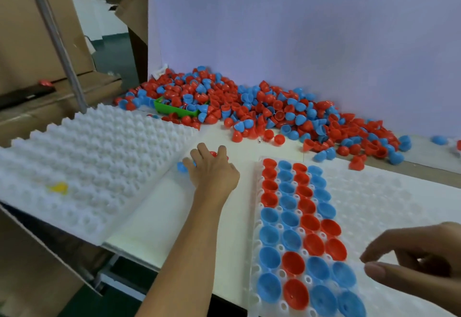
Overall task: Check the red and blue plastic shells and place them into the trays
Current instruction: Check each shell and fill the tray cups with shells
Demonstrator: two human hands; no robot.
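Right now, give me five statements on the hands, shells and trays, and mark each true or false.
1. The left hand reaches over loose shells on the table between the two trays. True.
2. The tray on the right is completely filled. False: only its left columns hold shells; the rest is bare.
3. The shells in the tray sit open side up. True.
4. The right hand holds a red shell. False: no shell shows in its fingers.
5. The green bin stands apart from the pile of shells. False: it lies within the pile.
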